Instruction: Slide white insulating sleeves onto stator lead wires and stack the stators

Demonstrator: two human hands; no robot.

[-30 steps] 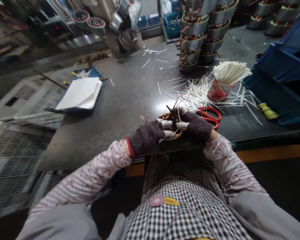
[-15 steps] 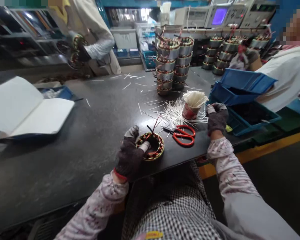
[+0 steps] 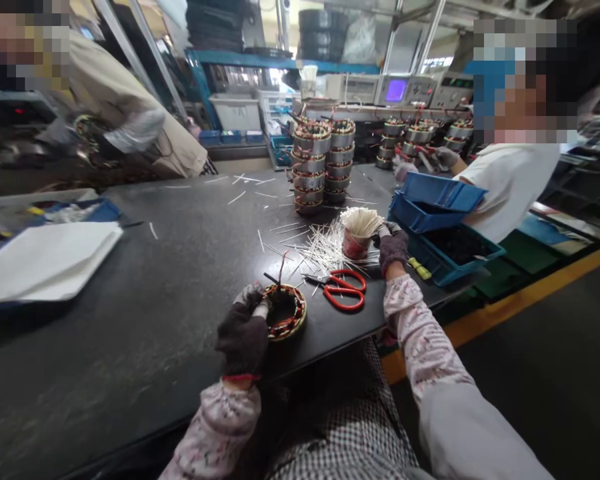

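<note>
A round wound motor stator [image 3: 286, 313] lies flat on the dark table [image 3: 180, 267] near its front edge. My left hand [image 3: 243, 330], in a dark fingerless glove, grips the stator's left rim. My right hand [image 3: 393, 247], gloved the same, is stretched out to the right beside a red cup [image 3: 356, 241] full of white strips, fingers curled; what they hold I cannot make out. Red-handled scissors [image 3: 343, 290] lie between the stator and the cup. Several loose white strips [image 3: 320, 250] are scattered by the cup.
Two stacks of stators [image 3: 320, 163] stand at mid-table. Blue bins [image 3: 437, 220] sit to the right, beyond my right hand. A person in white [image 3: 505, 180] works at the right, another person [image 3: 130, 127] at the far left. White sheets [image 3: 45, 260] lie left.
My right hand left the stator and reached right to the cup of strips. My left hand stays on the stator. The head camera lifted, showing more of the room.
</note>
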